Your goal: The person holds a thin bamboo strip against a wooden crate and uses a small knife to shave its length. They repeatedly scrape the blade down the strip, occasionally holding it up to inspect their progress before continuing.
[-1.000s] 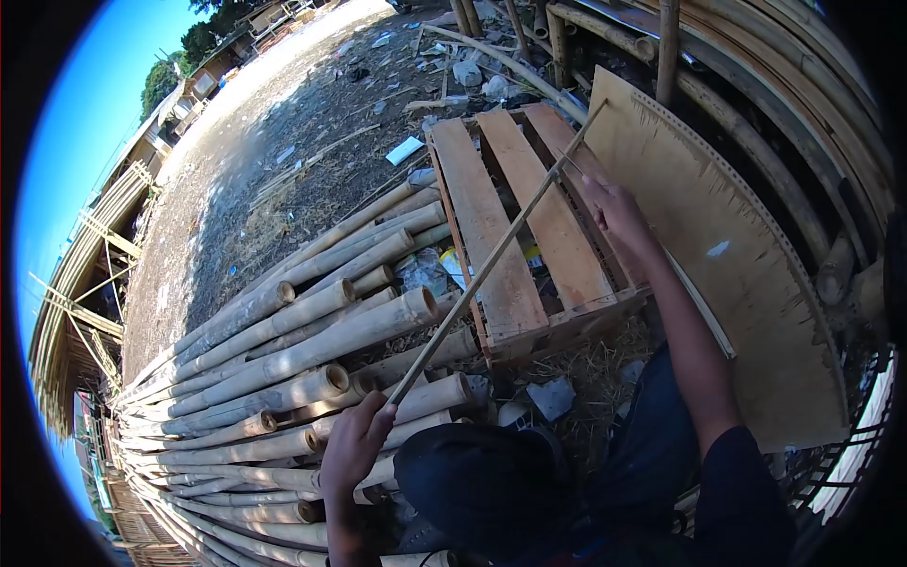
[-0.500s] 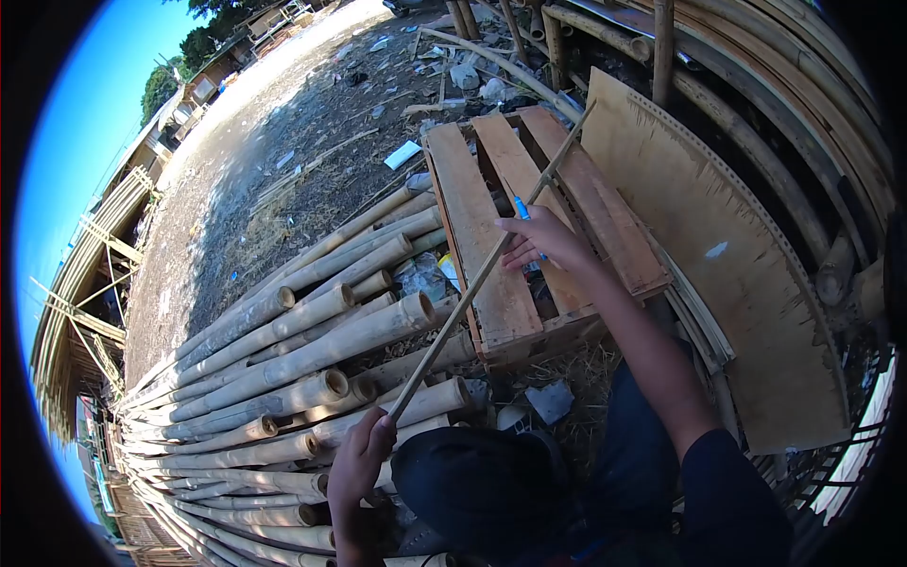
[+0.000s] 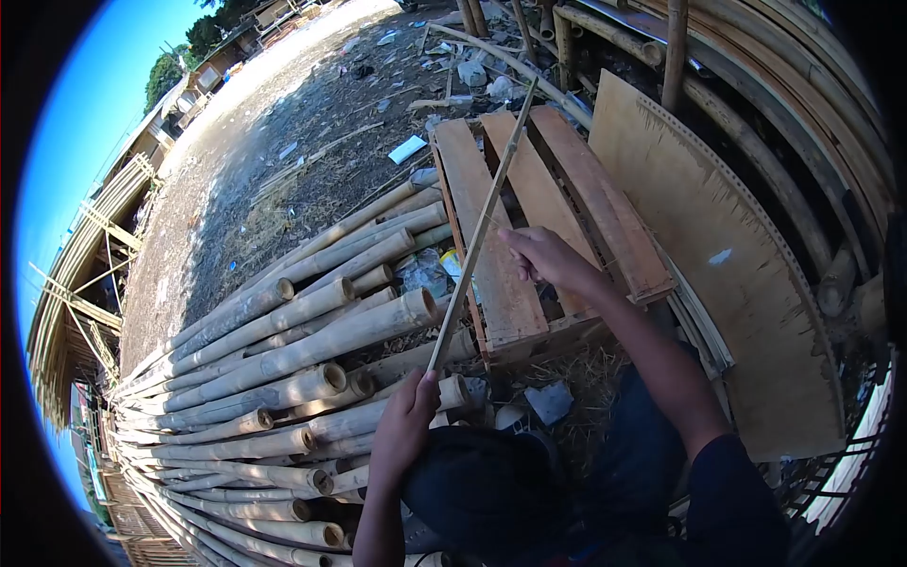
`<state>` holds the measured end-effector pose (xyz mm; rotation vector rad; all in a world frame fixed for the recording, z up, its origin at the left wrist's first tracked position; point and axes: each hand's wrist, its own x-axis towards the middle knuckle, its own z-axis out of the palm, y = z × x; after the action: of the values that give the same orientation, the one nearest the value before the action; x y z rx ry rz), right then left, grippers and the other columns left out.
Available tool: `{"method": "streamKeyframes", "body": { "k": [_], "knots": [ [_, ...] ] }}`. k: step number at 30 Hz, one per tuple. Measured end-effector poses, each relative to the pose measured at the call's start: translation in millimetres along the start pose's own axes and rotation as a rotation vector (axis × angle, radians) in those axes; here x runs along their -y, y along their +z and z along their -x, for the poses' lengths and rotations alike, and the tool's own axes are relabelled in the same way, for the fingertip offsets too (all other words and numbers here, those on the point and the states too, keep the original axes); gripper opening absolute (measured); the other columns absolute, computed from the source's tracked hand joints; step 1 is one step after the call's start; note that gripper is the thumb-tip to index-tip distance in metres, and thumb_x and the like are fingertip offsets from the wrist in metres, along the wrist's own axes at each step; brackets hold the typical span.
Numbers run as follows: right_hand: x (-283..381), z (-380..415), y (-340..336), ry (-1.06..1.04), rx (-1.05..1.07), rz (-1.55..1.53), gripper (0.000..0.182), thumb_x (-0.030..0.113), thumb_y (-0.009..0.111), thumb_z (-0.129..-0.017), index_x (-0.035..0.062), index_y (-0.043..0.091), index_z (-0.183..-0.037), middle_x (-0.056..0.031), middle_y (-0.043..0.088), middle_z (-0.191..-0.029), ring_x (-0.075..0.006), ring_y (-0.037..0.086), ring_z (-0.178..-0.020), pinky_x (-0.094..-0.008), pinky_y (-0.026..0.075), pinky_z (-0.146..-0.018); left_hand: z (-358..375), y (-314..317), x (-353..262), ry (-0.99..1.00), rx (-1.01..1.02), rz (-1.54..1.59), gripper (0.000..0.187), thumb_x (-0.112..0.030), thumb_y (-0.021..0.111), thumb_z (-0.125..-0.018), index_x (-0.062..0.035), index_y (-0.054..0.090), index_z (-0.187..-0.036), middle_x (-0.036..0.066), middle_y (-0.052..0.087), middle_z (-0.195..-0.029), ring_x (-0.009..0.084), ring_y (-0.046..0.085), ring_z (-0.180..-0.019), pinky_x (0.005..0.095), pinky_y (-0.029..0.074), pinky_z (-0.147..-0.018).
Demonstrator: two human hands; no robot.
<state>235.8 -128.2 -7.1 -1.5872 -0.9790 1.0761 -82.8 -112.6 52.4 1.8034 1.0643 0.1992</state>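
Note:
A long thin bamboo strip [image 3: 483,222] slants up and away across the wooden crate, its near end in my left hand [image 3: 406,416]. The fingers of that hand are wrapped round it, close above my knee. My right hand [image 3: 546,257] is over the crate, just to the right of the strip, with its fingers curled closed. What it holds is hidden; a faint thin line shows in front of the knuckles, too blurred to name. The slatted wooden crate [image 3: 470,180] lies below the strip and my right hand.
Bamboo poles [image 3: 331,345] lie stacked at the left, cut ends towards me. A curved brown sheet [image 3: 699,246] leans on the right, beside a bamboo rack [image 3: 746,142]. Litter and a white piece [image 3: 406,149] lie on the dirt ground [image 3: 274,180] beyond.
My left hand has moved up and right, and the strip now stands steeper. The right hand has closed and come off the strip; the blue pen-like object seen in it earlier no longer shows.

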Motion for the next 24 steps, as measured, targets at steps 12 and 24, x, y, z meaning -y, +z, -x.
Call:
{"method": "streamKeyframes", "body": {
  "k": [12, 24],
  "knots": [
    [13.3, 51.3, 72.2, -0.399, 0.019, 0.604, 0.058, 0.05, 0.044, -0.099, 0.0003, 0.069, -0.083, -0.0219, 0.062, -0.064, -0.0399, 0.065, -0.068, -0.05, 0.051, -0.065, -66.2, 15.5, 18.6, 0.16, 0.056, -0.223, 0.042, -0.036, 0.053, -0.096, 0.0038, 0.049, -0.109, 0.028, 0.06, -0.094, 0.0452, 0.059, -0.095, 0.0482, 0.044, -0.082],
    [18.1, 51.4, 77.2, -0.406, -0.114, 0.697, 0.058, 0.051, 0.044, -0.098, 0.0028, 0.068, -0.076, -0.0208, 0.062, -0.061, -0.0399, 0.065, -0.065, -0.0499, 0.051, -0.063, -54.8, 11.0, -11.2, 0.021, 0.251, 0.421, 0.014, -0.016, 0.049, -0.094, -0.0036, 0.054, -0.094, -0.001, 0.05, -0.075, 0.0079, 0.044, -0.065, 0.0244, 0.036, -0.061]
  ]
}}
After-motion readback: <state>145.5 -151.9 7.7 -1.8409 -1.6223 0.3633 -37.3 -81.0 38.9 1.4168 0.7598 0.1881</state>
